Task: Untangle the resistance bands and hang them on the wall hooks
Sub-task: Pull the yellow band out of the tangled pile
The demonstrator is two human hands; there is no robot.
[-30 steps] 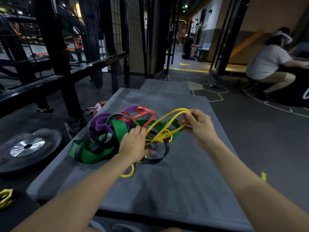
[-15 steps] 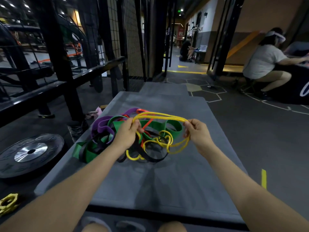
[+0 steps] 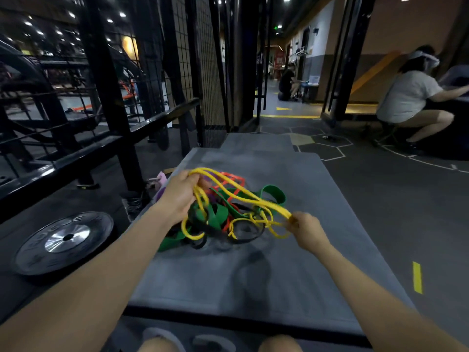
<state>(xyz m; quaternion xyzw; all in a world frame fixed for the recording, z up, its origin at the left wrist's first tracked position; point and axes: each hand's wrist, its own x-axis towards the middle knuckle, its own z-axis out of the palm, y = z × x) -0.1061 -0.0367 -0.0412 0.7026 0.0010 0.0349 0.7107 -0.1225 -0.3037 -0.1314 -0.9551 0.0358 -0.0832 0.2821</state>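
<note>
— Head view: how far along?
— Early, I'd judge; left hand (image 3: pixel 180 196) grips the yellow band (image 3: pixel 243 198), right hand (image 3: pixel 305 231) pinches its other end; green band (image 3: pixel 272 195) and orange band (image 3: pixel 232 180) lie knotted on the grey mat (image 3: pixel 253 280); no hooks visible, nothing hung

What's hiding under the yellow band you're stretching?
Under the yellow band lie the green band, orange band and black band, piled on the grey mat. The left hand covers most of the purple one.
</note>
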